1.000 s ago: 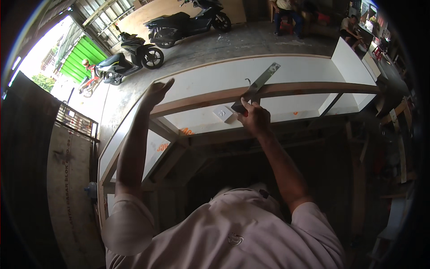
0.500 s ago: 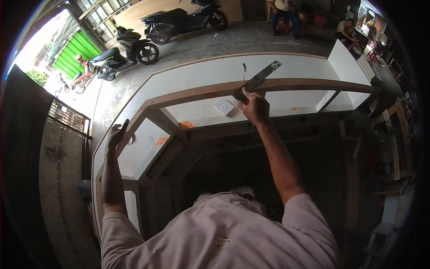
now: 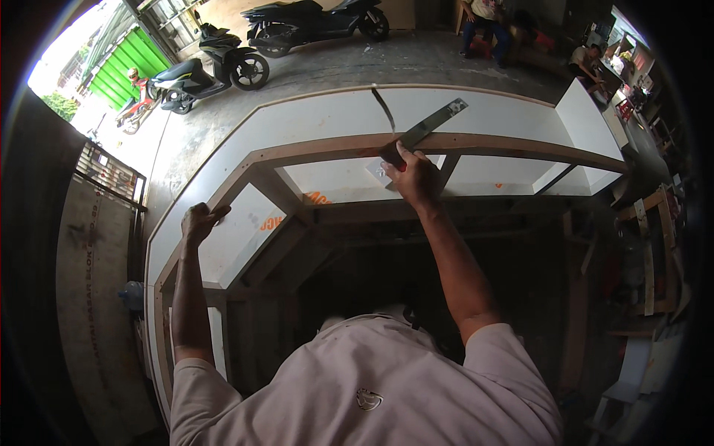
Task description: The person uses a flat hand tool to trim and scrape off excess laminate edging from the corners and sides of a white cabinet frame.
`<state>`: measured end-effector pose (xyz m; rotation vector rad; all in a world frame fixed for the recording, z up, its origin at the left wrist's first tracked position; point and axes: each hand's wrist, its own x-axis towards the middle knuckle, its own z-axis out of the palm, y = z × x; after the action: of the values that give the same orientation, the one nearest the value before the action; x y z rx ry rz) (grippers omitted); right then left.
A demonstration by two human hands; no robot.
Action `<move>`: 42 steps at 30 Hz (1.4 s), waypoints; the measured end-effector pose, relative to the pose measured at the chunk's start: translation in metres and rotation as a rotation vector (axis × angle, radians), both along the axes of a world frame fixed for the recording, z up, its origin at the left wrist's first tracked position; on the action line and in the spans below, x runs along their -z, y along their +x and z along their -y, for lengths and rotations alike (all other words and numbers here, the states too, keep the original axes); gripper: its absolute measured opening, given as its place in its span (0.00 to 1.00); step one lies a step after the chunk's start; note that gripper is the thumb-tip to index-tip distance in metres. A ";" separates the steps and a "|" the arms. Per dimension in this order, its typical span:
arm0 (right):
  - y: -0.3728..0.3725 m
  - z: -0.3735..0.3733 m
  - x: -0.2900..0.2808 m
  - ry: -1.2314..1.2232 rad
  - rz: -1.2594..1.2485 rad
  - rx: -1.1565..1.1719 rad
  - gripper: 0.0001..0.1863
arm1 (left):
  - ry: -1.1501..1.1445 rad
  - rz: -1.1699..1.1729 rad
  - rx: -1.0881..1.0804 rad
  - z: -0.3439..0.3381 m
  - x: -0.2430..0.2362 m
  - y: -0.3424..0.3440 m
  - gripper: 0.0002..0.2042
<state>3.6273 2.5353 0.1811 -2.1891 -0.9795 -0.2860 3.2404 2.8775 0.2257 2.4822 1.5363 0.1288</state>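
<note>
My right hand (image 3: 413, 178) is closed round the dark and red grip of a hand tool with a long flat metal blade (image 3: 433, 121). The blade slants up to the right across the brown wooden rail (image 3: 513, 143) of a white-panelled counter frame (image 3: 312, 119). Beside the tool a thin dark curved strip (image 3: 384, 109) stands over the white panel; its kind I cannot make out. On the left, my left hand (image 3: 199, 221) is closed over the slanting rail, its thumb toward the inner side. A small white square plate (image 3: 378, 172) is partly hidden behind my right hand.
Wooden cross-pieces divide the frame's inside, which is dark near me. Beyond the counter stand two dark scooters (image 3: 212, 68) (image 3: 316, 26). A seated person (image 3: 482, 28) is at the back, another (image 3: 587, 63) farther right. Wooden frames (image 3: 654, 253) lean at the right.
My left hand has gone from lying along the rail with fingers extended to closing over it. The tool has shifted slightly against the rail, and more of the thin strip shows. The view has moved a little.
</note>
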 end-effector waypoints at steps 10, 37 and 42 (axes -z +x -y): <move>-0.017 -0.027 -0.006 -0.006 0.009 -0.018 0.35 | 0.022 -0.058 0.013 -0.008 0.007 -0.004 0.39; -0.089 -0.095 -0.004 -0.013 0.104 -0.078 0.30 | 0.068 0.034 0.066 -0.004 -0.001 -0.015 0.39; -0.099 -0.122 -0.015 -0.093 -0.037 -0.038 0.33 | -0.027 -0.086 0.022 -0.003 -0.004 -0.008 0.38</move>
<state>3.5281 2.6574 0.1966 -2.2484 -1.0308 -0.1853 3.2328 2.8809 0.2294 2.5131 1.5332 -0.0025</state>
